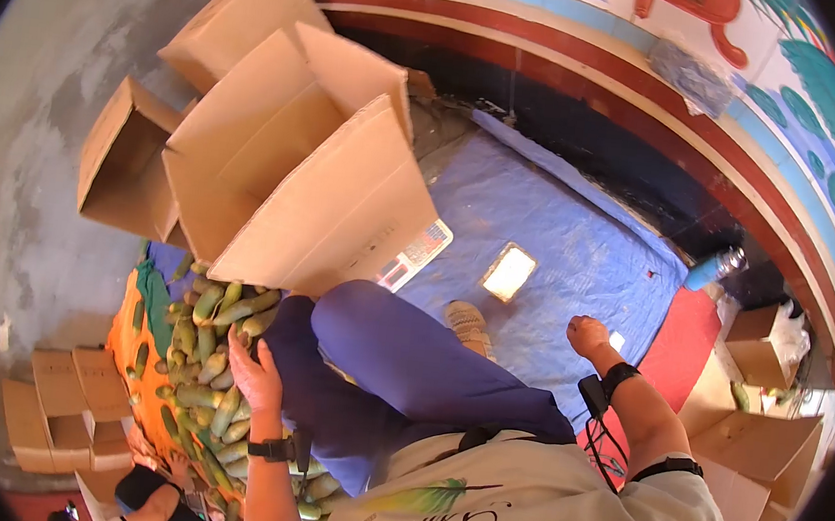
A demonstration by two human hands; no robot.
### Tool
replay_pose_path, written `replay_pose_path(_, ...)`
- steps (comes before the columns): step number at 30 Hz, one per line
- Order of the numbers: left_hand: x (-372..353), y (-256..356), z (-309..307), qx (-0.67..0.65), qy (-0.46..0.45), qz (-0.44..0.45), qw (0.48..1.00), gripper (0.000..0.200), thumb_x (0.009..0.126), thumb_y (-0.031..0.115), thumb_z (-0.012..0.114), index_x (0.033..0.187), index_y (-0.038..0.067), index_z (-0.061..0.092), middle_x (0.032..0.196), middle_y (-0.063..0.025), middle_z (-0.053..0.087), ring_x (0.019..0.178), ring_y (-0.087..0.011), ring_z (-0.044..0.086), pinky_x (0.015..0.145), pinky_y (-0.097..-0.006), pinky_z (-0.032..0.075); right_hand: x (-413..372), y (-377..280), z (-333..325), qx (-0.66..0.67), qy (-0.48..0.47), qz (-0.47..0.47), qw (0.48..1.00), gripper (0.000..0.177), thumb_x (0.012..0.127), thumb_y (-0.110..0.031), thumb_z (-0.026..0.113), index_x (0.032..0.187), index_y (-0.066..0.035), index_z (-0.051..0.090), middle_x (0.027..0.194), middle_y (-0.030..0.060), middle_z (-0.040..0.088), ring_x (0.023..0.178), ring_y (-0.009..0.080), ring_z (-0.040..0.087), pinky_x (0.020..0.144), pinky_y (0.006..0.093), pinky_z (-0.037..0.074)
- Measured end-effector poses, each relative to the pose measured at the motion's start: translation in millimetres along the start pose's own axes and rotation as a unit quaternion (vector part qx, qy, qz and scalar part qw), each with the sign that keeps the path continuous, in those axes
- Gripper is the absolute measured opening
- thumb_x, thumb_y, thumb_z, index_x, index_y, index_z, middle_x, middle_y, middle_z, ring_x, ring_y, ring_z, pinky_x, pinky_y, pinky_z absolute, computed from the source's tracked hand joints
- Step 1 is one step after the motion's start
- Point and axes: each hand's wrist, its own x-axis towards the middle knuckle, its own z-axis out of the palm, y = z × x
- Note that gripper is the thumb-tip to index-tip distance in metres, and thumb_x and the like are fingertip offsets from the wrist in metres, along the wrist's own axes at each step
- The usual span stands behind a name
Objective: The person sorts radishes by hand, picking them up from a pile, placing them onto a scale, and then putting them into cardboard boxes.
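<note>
My left hand [257,371] is beside the pile of green and yellowish cucumbers [198,400], at its right edge, with its fingers apart and nothing visibly held. On the other side, my right hand [587,335] is above the blue sheet [572,225], its fingers curled together; whether something small is inside cannot be made out. A large open cardboard box [342,213] stands in front of my knees, its flaps spread. The part of its inside that shows holds nothing visible.
A scale [418,256] is partly behind the box flap. A bright rectangular object [510,271] lies on the sheet. A blue bottle [713,269] stands by the wall. More cardboard boxes [62,407] are at the left and right. Another person [157,507] is at lower left.
</note>
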Motion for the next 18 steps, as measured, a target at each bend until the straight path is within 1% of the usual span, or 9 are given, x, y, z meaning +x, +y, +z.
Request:
replay_pose_path(3, -1, -2, -1, 0.032, 0.022, 0.018, 0.999, 0.054, 0.092, 0.019, 0.057, 0.139, 0.0, 0.038, 0.117, -0.0229, 0.058, 0.108, -0.0381, 0.055, 0.093, -0.046, 0.042, 12, -17, -14, -0.008, -0.022, -0.065, 0.998, 0.025, 0.086, -0.024, 0.05, 0.09, -0.005, 0.066, 0.096, 0.0187, 0.066, 0.093, 0.0367, 0.062, 0.081, 0.0463, 0.051)
replay_pose_path(4, 0, -2, -2, 0.046, 0.028, 0.016, 0.998, 0.053, 0.091, 0.02, 0.058, 0.138, 0.001, 0.039, 0.117, -0.022, 0.059, 0.107, -0.0375, 0.055, 0.093, -0.0459, 0.042, 17, -19, -17, 0.021, -0.002, -0.096, 0.995, 0.023, 0.085, -0.023, 0.052, 0.088, -0.004, 0.066, 0.095, 0.019, 0.066, 0.092, 0.0371, 0.062, 0.08, 0.0462, 0.051)
replay_pose_path(6, 0, -8, -1, 0.051, 0.034, -0.01, 0.998, 0.053, 0.091, 0.02, 0.058, 0.137, 0.001, 0.04, 0.115, -0.0211, 0.06, 0.106, -0.0374, 0.056, 0.092, -0.0464, 0.042, 27, -28, -32, 0.035, 0.004, -0.149, 0.988, 0.021, 0.085, -0.022, 0.054, 0.087, -0.004, 0.066, 0.094, 0.0193, 0.066, 0.09, 0.0376, 0.062, 0.079, 0.046, 0.051)
replay_pose_path(8, 3, -6, 1, 0.037, 0.043, -0.021, 0.998, 0.052, 0.09, 0.019, 0.059, 0.136, 0.002, 0.041, 0.113, -0.0204, 0.061, 0.104, -0.038, 0.056, 0.091, -0.0469, 0.042, 31, -38, -51, 0.109, 0.07, -0.172, 0.977, 0.018, 0.083, -0.019, 0.058, 0.084, -0.002, 0.065, 0.091, 0.0196, 0.066, 0.086, 0.0385, 0.062, 0.076, 0.0454, 0.05)
replay_pose_path(9, 4, -4, 2, 0.044, 0.052, -0.014, 0.998, 0.052, 0.089, 0.018, 0.059, 0.136, 0.002, 0.042, 0.111, -0.0196, 0.061, 0.103, -0.0376, 0.055, 0.09, -0.0466, 0.042, 33, -42, -60, 0.098, 0.062, -0.188, 0.975, 0.018, 0.083, -0.019, 0.058, 0.084, -0.002, 0.065, 0.091, 0.0196, 0.066, 0.086, 0.0385, 0.062, 0.076, 0.0454, 0.05)
replay_pose_path(11, 8, 2, 3, 0.043, 0.061, 0.001, 0.997, 0.053, 0.088, 0.018, 0.06, 0.135, 0.002, 0.042, 0.109, -0.0178, 0.061, 0.102, -0.0368, 0.055, 0.09, -0.0461, 0.042, 41, -45, -74, 0.147, 0.115, -0.203, 0.961, 0.015, 0.082, -0.015, 0.06, 0.085, -0.002, 0.065, 0.088, 0.0196, 0.065, 0.083, 0.0387, 0.062, 0.074, 0.0445, 0.05)
replay_pose_path(14, 11, 10, 2, 0.046, 0.066, 0.017, 0.997, 0.05, 0.087, 0.019, 0.06, 0.132, 0.004, 0.045, 0.104, -0.0155, 0.062, 0.097, -0.0349, 0.056, 0.087, -0.0451, 0.043, 60, -37, -81, 0.174, 0.116, -0.196, 0.958, 0.015, 0.083, -0.014, 0.059, 0.086, -0.001, 0.065, 0.087, 0.02, 0.065, 0.082, 0.0391, 0.062, 0.074, 0.0442, 0.05)
replay_pose_path(16, 10, 10, 2, 0.047, 0.056, 0.002, 0.997, 0.049, 0.087, 0.02, 0.061, 0.131, 0.004, 0.047, 0.102, -0.0158, 0.062, 0.095, -0.0345, 0.056, 0.085, -0.0446, 0.043, 66, -43, -93, 0.164, 0.108, -0.198, 0.96, 0.015, 0.084, -0.012, 0.058, 0.087, 0.001, 0.065, 0.084, 0.0199, 0.065, 0.077, 0.0357, 0.064, 0.071, 0.0406, 0.051)
replay_pose_path(18, 9, 6, 2, 0.042, 0.066, 0.0, 0.997, 0.048, 0.087, 0.02, 0.061, 0.13, 0.004, 0.047, 0.102, -0.0159, 0.062, 0.095, -0.0345, 0.056, 0.085, -0.0446, 0.043, 70, -50, -101, 0.23, 0.115, -0.194, 0.947, 0.014, 0.087, -0.009, 0.058, 0.088, 0.003, 0.065, 0.075, 0.0097, 0.066, 0.068, 0.0174, 0.066, 0.062, 0.0297, 0.052)
